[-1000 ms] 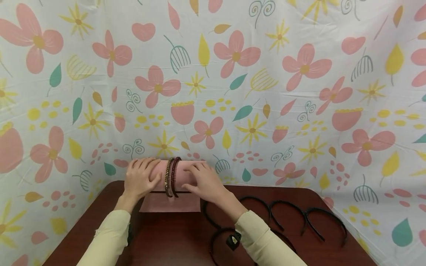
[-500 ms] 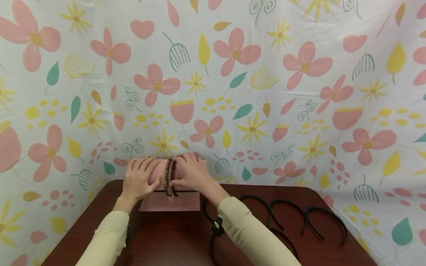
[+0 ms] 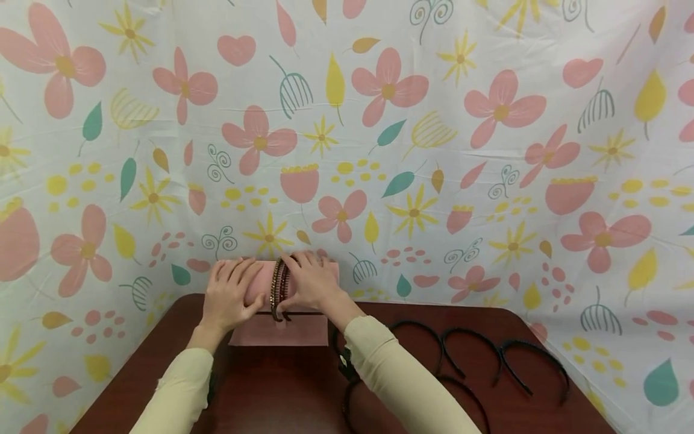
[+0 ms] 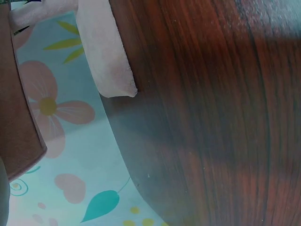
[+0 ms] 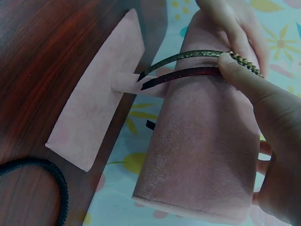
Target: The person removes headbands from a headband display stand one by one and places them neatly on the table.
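A pink velvety display stand [image 3: 280, 333] stands near the back of the table, its padded roll [image 5: 202, 150] lying across the top. Around the middle of the roll sit a gold beaded headband [image 5: 186, 55] and a dark red headband [image 5: 188, 75], side by side with their ends hanging toward the base. My left hand [image 3: 230, 295] holds the left end of the roll, fingers over the top and thumb in front. My right hand [image 3: 313, 284] curls around the roll, its thumb against the headbands and its other fingers mostly hidden behind. In the left wrist view, only the stand's base [image 4: 110, 56] and roll end [image 4: 21, 117] show clearly.
Several black headbands [image 3: 472, 333] lie on the dark wooden table [image 3: 271, 392] to the right, some partly under my right forearm. A floral cloth [image 3: 379, 150] hangs close behind the table's back edge.
My right hand has moved left along the roll from its right part to the headbands. The dark red headband now lies closer to the gold one. My left hand stays on the roll.
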The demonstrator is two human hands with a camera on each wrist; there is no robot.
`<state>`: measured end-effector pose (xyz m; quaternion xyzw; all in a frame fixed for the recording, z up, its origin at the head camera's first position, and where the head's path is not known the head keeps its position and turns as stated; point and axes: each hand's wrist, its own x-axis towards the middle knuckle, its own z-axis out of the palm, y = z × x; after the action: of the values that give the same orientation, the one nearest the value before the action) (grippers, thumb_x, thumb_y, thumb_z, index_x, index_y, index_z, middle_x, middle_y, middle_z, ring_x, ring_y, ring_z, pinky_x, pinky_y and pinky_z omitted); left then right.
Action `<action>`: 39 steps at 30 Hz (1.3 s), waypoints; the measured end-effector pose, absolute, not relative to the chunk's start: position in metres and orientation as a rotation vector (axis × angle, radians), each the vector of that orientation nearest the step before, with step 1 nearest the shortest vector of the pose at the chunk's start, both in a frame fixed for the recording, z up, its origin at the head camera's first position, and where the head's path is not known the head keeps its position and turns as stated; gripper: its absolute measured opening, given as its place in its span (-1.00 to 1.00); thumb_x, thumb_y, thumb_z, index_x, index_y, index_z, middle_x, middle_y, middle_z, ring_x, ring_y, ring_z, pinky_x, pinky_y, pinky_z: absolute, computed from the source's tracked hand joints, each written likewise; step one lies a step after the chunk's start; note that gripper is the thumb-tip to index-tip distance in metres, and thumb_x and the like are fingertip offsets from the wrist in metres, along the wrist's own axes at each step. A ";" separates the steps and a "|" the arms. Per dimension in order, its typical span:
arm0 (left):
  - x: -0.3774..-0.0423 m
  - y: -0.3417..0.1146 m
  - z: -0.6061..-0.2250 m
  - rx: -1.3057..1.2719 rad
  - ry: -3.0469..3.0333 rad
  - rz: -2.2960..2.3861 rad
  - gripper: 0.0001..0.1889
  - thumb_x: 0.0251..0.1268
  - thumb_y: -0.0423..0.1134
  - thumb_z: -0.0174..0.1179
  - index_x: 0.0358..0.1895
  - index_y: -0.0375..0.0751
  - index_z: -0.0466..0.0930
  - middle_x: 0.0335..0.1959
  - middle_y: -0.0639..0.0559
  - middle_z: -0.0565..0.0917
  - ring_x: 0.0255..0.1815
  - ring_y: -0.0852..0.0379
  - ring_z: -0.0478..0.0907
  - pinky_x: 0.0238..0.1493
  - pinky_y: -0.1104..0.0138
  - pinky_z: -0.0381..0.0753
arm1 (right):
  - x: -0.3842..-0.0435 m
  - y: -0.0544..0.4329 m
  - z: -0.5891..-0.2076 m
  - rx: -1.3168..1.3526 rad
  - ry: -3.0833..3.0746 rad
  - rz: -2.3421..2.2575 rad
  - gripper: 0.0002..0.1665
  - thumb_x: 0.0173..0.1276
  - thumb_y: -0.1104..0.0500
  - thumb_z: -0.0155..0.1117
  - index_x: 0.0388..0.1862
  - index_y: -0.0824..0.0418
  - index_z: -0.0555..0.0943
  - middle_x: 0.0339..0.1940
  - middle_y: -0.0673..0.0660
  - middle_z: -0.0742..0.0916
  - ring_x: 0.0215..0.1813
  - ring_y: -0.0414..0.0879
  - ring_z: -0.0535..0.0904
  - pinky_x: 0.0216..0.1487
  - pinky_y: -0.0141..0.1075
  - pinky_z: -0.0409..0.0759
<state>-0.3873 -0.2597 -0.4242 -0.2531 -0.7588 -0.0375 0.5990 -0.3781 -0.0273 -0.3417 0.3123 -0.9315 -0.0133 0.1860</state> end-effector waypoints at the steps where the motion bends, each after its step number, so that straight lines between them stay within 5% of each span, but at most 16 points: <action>1: -0.388 -0.259 -0.425 -0.586 -1.751 -0.087 -0.33 0.22 0.23 -0.05 0.17 -0.19 0.63 0.09 -0.19 0.68 0.09 -0.29 0.59 0.24 -0.21 0.38 | -0.379 -0.028 -0.343 0.873 -2.626 -0.054 0.44 -0.17 -0.59 0.39 0.62 -0.04 0.08 0.53 0.05 0.34 0.54 0.02 0.25 0.47 0.20 0.23; 7: -0.390 -0.255 -0.425 -0.578 -1.719 -0.092 -0.34 0.22 0.22 -0.06 0.15 -0.21 0.64 0.08 -0.20 0.68 0.08 -0.29 0.59 0.24 -0.21 0.38 | -0.383 -0.028 -0.345 0.851 -2.627 -0.146 0.47 -0.20 -0.66 0.32 0.61 -0.02 0.07 0.60 0.05 0.28 0.58 0.03 0.22 0.53 0.22 0.08; 20: -0.385 -0.256 -0.419 -0.560 -1.731 -0.116 -0.35 0.14 0.20 -0.02 0.13 -0.18 0.65 0.08 -0.18 0.68 0.11 -0.27 0.57 0.28 -0.19 0.35 | -0.388 0.005 -0.343 0.967 -2.596 -0.044 0.31 -0.05 -0.55 0.36 0.58 -0.01 0.14 0.57 0.08 0.31 0.58 0.08 0.20 0.45 0.18 0.29; 39: -0.387 -0.254 -0.425 -0.550 -1.720 -0.122 -0.35 0.13 0.20 -0.03 0.12 -0.17 0.66 0.06 -0.17 0.69 0.08 -0.26 0.59 0.26 -0.18 0.36 | -0.394 0.041 -0.359 0.967 -2.597 0.208 0.33 -0.03 -0.46 0.43 0.62 -0.07 0.04 0.59 0.11 0.28 0.52 0.09 0.29 0.49 0.12 0.25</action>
<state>-0.3872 -0.2541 -0.4247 -0.2389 -0.7474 -0.0531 0.6176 -0.3935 0.0405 -0.3595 0.3421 -0.9193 0.0736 0.1802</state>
